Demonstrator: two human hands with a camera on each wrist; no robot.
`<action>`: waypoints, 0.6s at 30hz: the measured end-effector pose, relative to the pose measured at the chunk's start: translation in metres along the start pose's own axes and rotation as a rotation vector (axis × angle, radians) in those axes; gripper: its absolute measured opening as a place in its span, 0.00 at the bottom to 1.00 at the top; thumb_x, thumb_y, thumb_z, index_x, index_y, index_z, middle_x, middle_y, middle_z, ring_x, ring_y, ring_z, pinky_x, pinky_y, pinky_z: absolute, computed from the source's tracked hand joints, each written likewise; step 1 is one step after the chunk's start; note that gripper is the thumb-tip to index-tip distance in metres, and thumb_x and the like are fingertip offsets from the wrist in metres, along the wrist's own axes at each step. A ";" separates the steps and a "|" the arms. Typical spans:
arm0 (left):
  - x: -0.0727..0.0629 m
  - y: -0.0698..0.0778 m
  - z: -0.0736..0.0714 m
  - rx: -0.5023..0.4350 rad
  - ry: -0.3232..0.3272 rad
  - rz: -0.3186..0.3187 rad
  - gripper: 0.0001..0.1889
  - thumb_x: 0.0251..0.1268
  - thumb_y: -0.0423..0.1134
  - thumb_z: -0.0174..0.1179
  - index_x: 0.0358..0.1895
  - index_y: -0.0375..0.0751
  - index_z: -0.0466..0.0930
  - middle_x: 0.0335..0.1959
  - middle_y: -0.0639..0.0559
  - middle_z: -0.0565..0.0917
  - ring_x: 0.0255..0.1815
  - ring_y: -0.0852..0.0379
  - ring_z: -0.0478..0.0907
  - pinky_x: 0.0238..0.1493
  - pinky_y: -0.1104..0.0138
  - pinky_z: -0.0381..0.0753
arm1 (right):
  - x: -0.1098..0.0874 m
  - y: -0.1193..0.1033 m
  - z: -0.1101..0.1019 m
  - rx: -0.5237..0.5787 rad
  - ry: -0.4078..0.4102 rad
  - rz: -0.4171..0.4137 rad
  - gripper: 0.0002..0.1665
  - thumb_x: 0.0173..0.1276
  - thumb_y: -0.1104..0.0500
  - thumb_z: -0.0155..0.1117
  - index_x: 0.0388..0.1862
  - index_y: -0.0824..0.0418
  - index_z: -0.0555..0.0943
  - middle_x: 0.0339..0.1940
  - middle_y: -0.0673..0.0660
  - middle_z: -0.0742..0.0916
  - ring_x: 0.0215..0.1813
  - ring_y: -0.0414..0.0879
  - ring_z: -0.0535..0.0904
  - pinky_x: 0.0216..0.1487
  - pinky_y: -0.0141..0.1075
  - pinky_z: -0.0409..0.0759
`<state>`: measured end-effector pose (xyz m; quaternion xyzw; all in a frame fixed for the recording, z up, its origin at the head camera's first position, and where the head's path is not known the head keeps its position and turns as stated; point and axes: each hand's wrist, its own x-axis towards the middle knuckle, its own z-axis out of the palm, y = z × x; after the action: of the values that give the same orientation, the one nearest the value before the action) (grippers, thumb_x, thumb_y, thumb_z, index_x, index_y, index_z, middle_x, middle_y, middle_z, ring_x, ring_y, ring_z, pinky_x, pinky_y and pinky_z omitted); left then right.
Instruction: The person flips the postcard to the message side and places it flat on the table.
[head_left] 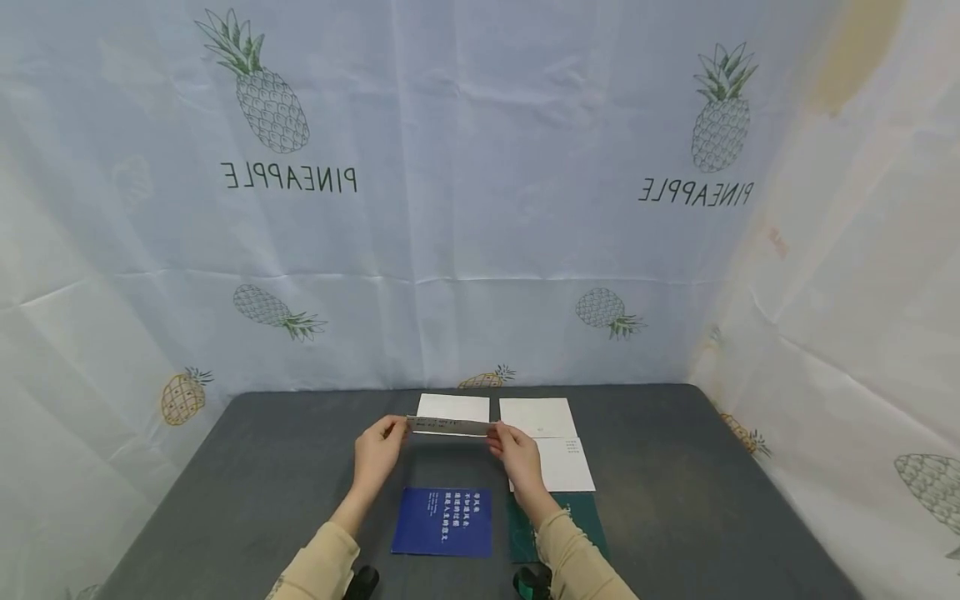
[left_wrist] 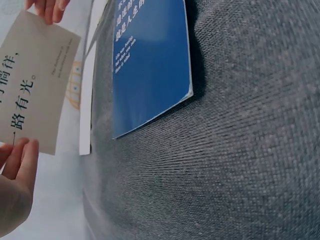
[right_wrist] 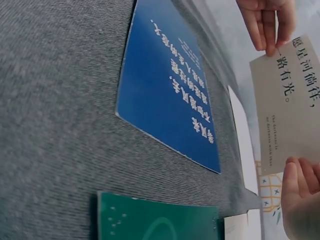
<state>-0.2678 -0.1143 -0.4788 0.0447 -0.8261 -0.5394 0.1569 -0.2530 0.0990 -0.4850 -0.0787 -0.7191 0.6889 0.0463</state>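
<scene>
Closest to the person, a blue postcard [head_left: 442, 522] lies on the counter [head_left: 285, 467]; above and beyond it, left hand [head_left: 378, 452] and right hand [head_left: 519, 458], fingers pinched, hold opposite ends of a printed off-white postcard [head_left: 450, 426], long axis left-to-right, neither nearer.

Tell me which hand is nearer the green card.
Right. In the head view, the right hand appears just beyond the green card, its sleeve crossing over it; the left hand is farther off, to the left and beyond the blue card.
</scene>
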 end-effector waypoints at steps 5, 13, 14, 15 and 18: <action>-0.001 -0.004 -0.002 -0.259 -0.088 -0.196 0.23 0.70 0.48 0.49 0.45 0.26 0.80 0.43 0.32 0.83 0.43 0.44 0.83 0.40 0.69 0.82 | -0.001 0.006 0.000 0.011 -0.008 0.027 0.31 0.72 0.45 0.48 0.51 0.73 0.78 0.50 0.68 0.84 0.52 0.55 0.83 0.50 0.39 0.80; -0.003 -0.015 -0.009 -0.250 -0.184 -0.303 0.37 0.63 0.59 0.52 0.49 0.19 0.75 0.41 0.30 0.83 0.41 0.44 0.83 0.39 0.66 0.83 | -0.004 0.012 -0.001 -0.094 -0.080 0.059 0.35 0.70 0.41 0.50 0.53 0.73 0.77 0.50 0.67 0.84 0.48 0.52 0.84 0.45 0.36 0.82; -0.003 -0.016 -0.009 -0.237 -0.189 -0.306 0.37 0.63 0.59 0.53 0.48 0.19 0.76 0.40 0.30 0.83 0.40 0.44 0.84 0.38 0.65 0.83 | -0.004 0.012 -0.002 -0.104 -0.083 0.052 0.35 0.70 0.41 0.50 0.52 0.73 0.77 0.49 0.67 0.84 0.47 0.52 0.84 0.45 0.36 0.82; -0.003 -0.016 -0.010 -0.220 -0.201 -0.301 0.36 0.62 0.59 0.54 0.48 0.20 0.76 0.40 0.30 0.83 0.39 0.45 0.84 0.38 0.65 0.83 | -0.005 0.013 -0.002 -0.114 -0.082 0.051 0.35 0.69 0.41 0.51 0.52 0.73 0.77 0.49 0.68 0.84 0.46 0.52 0.85 0.44 0.36 0.82; -0.004 -0.018 -0.010 -0.123 -0.255 -0.276 0.33 0.61 0.56 0.57 0.48 0.21 0.78 0.41 0.31 0.83 0.36 0.47 0.85 0.37 0.64 0.83 | -0.007 0.015 -0.004 -0.158 -0.100 0.044 0.34 0.67 0.42 0.56 0.53 0.72 0.78 0.47 0.67 0.85 0.45 0.51 0.85 0.44 0.37 0.82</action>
<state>-0.2624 -0.1295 -0.4927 0.0791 -0.7909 -0.6064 -0.0219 -0.2448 0.1021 -0.4997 -0.0634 -0.7705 0.6342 -0.0111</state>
